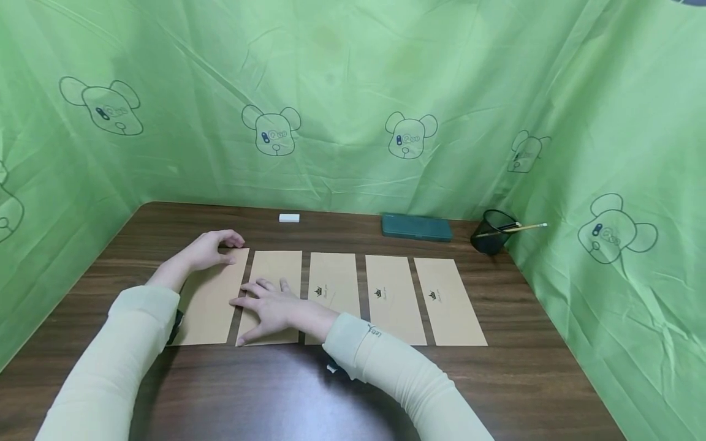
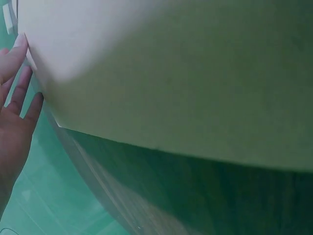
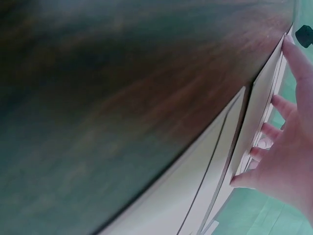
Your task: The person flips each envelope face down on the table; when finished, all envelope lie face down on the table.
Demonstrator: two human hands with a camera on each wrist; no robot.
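Several flat tan kraft-paper rectangles lie in a row; whether they are envelopes or thin notebooks I cannot tell. My left hand [image 1: 206, 251] is at the far edge of the leftmost tan rectangle [image 1: 212, 306], thumb and fingertips along that edge in the left wrist view. Spread over the second tan rectangle [image 1: 278, 263] is my right hand [image 1: 273, 309], its fingers reaching to the gap beside the leftmost one. The third [image 1: 333, 269], fourth [image 1: 394, 306] and rightmost tan rectangle [image 1: 452, 306] each carry a small black crown print. My right wrist partly covers the third.
The dark wooden table [image 1: 265, 392] bears everything. Along its back stand a white eraser-like block [image 1: 289, 218], a teal case [image 1: 417, 227] and a black mesh cup [image 1: 489, 236] with pencils in it. A green curtain [image 1: 342, 73] hangs around the back and sides.
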